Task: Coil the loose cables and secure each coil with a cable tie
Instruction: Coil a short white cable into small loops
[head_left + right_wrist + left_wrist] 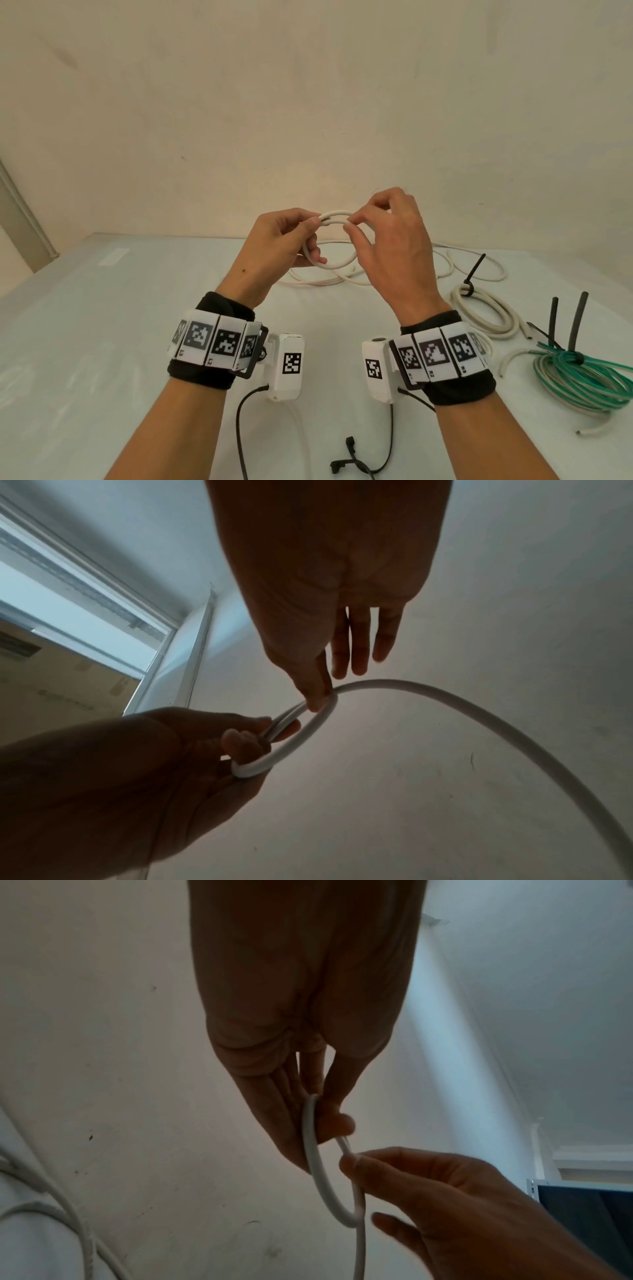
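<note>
Nearest me, a black lead (356, 459) from my wrist gear lies on the white table (102, 342). Off to my right sits a green cable coil (582, 380) with 2 dark tie tails standing up from it, and just beyond that a white cable coil (486, 311) cinched by a black cable tie (471, 277).

Above the table I hold the white cable (334, 216) raised in both hands. My left hand (284, 243) has its fingers curled round a small loop of it, thumb pressing on top; in the left wrist view that loop (318, 1172) hangs from my fingers (329, 1123). My right hand (394, 246) pinches the cable at the top of the loop between thumb and forefinger, the other 3 fingers spread loosely; the right wrist view shows the pinch (318, 696) and the cable (479, 712) arcing away to the right.

Farther back, the loose remainder (342, 277) of the cable sprawls on the table, though I cannot trace exactly where it joins the part I hold. Behind it is a plain wall (308, 102).
</note>
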A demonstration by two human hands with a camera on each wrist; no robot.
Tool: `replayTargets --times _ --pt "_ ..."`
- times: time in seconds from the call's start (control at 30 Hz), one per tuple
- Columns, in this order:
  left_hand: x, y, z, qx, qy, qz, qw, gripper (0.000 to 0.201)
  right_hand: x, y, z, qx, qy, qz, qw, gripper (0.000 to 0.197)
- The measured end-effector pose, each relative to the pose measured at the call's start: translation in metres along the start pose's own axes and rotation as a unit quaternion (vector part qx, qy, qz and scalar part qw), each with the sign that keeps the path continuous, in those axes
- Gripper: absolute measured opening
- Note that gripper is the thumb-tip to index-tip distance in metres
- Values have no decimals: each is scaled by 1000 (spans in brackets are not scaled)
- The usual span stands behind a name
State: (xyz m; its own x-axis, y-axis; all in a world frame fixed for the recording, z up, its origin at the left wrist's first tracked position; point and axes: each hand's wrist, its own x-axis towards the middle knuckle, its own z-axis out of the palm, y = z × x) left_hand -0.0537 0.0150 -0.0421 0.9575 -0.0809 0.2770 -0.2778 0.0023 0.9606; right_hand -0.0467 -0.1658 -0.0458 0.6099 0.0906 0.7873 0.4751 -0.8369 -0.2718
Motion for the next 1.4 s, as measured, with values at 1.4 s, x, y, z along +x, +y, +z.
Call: replayTargets --times 1.4 --pt "1 0 12 -171 -37 -70 982 32 3 5 -6 426 -116 181 879 21"
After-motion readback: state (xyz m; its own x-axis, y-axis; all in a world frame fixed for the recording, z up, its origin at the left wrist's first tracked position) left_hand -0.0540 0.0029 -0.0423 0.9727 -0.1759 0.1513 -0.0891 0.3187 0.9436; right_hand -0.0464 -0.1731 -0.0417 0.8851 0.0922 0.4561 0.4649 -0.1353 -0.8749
